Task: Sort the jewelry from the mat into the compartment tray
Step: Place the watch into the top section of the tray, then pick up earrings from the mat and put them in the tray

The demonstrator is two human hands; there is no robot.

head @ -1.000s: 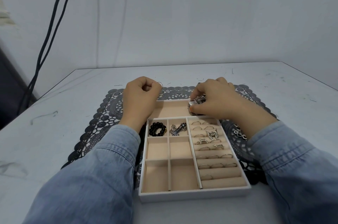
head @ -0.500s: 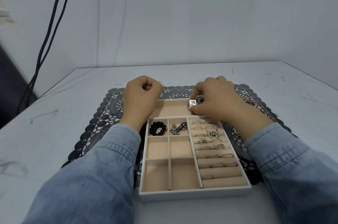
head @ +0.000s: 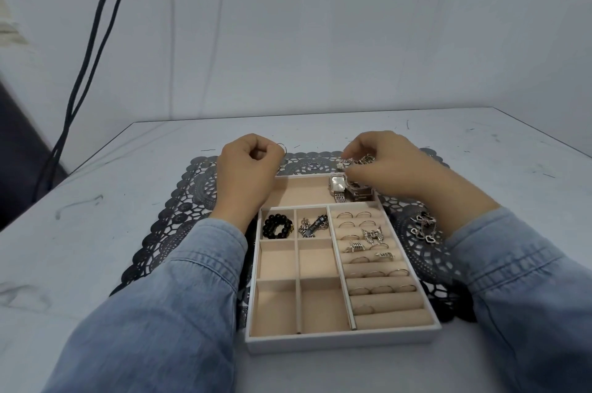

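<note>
Silver watch [head: 338, 185] lies face-up, strap running near-to-far; right fingers [head: 356, 149] pinch a chain [head: 361, 161], left fingers [head: 268, 153] a ring [head: 282, 146].

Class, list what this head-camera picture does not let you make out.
Head view, left hand: curled fingers hide all but a thin loop.
Head view, right hand: fingers cover most of the silver piece; too small to identify.
Head view, watch: strap partly under the right hand.

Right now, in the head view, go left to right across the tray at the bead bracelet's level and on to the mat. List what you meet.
In order: black bead bracelet → silver chain → rings on the rolls → heart-link chain lying on the mat.
</note>
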